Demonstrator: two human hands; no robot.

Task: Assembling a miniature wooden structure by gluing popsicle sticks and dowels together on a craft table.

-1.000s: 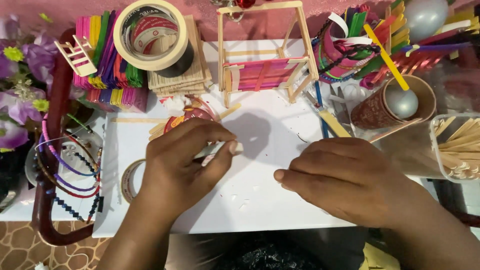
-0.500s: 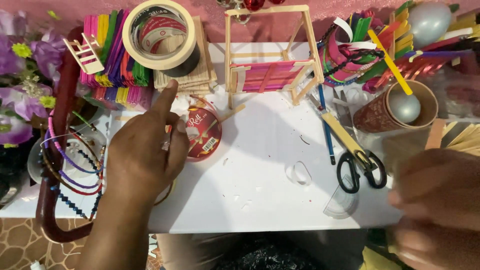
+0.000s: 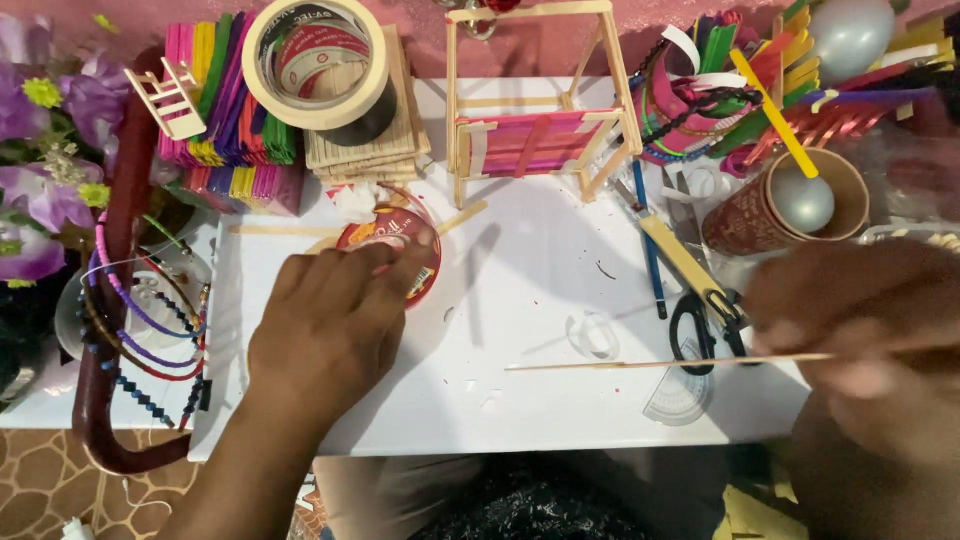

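Observation:
My left hand rests on the white board, fingertips touching a round red glue tub; it grips nothing that I can see. At the right, my right hand is blurred and pinches a long thin wooden skewer that lies level above the board, pointing left. Behind them stands a swing frame of wooden sticks with a pink slatted seat.
Black-handled scissors, a blue pen, a clear protractor, a tape roll on stacked sticks, coloured sticks, a paper cup holding a silver ball, purple flowers, beaded rings.
My right hand came in from the lower right holding a thin skewer. My left hand shifted right and settled on the red tub.

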